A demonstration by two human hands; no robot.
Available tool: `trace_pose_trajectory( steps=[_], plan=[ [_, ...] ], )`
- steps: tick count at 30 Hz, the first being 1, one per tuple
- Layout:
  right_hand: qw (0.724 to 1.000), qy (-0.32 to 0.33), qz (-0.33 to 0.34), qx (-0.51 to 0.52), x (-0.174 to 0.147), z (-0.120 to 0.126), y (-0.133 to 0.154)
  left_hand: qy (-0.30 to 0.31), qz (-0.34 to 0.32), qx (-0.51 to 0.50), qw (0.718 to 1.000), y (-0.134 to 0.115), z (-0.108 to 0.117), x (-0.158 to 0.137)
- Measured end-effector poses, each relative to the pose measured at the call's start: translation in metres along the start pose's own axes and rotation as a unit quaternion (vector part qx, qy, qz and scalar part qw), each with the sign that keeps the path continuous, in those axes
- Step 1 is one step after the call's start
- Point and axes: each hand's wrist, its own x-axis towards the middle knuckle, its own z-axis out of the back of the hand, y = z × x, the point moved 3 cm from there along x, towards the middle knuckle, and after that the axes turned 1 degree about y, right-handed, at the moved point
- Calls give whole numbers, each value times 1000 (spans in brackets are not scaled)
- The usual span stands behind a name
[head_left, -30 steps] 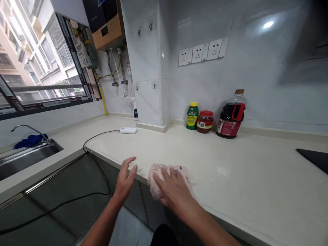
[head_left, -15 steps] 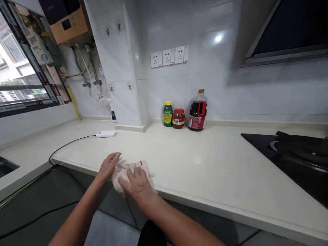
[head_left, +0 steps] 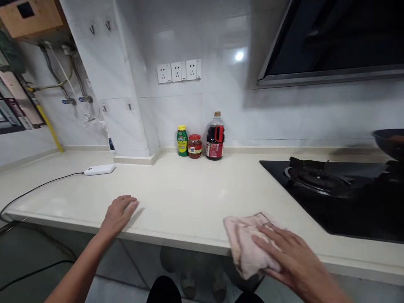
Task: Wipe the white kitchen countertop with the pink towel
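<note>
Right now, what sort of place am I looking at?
Most likely a home kitchen: a gas hob set into a pale countertop, a range hood above it, and sauce bottles against the tiled wall. The right hand presses a pink cloth at the counter's edge.

Pale pink cloth point(head_left: 249, 244), cream countertop point(head_left: 189, 198), black stove point(head_left: 331, 198), green bottle point(head_left: 182, 141)

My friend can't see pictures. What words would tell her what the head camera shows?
A person's right hand presses a pink cloth onto the front edge of a cream kitchen counter, while the left hand rests flat on the counter. Three bottles and jars stand by the tiled wall, and a black stove sits to the right.
</note>
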Motion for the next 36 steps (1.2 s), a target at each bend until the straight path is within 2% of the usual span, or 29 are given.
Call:
trace_pose_trajectory(
  steps=[4, 6, 8, 11, 13, 15, 17, 19, 22, 24, 27, 29, 33, 36],
  plan=[
    [995, 33, -90, 14, -62, 16, -76, 8, 5, 20, 1000, 2, -1, 1],
    [984, 39, -169, 50, -72, 17, -98, 18, 3, 31, 999, 0, -2, 2],
    [967, 35, -243, 68, -62, 16, -102, 27, 5, 37, 999, -1, -3, 3],
    [952, 56, -295, 55, -12, 9, -70, 37, 11, 47, 998, 0, -5, 5],
    [951, 103, -284, 72, 35, 3, -31, 38, 13, 51, 998, 1, -5, 5],
    [949, 164, -240, 119, 83, -3, 11, 38, 13, 54, 998, 1, -6, 6],
    [932, 235, -197, 192, 125, -10, 48, 35, 12, 57, 998, 1, -5, 5],
    [916, 271, -137, 263, 158, -16, 76, 37, 11, 60, 997, 1, -4, 5],
    [911, 260, -34, 319, 189, -24, 97, 44, 7, 62, 997, 3, -5, 5],
    [916, 229, 18, 328, 199, -30, 95, 46, 2, 62, 997, 7, -6, 6],
    [927, 190, 55, 317, 202, -40, 70, 47, 1, 68, 997, 15, -8, 8],
    [940, 178, 29, 289, 200, -50, 37, 44, 2, 70, 997, 21, -10, 9],
    [959, 171, -129, 186, 185, -71, -56, 25, 9, 59, 998, 30, -13, 11],
    [948, 177, -245, 97, 167, -78, -128, 22, 42, 42, 998, 31, -11, 14]
  ],
)
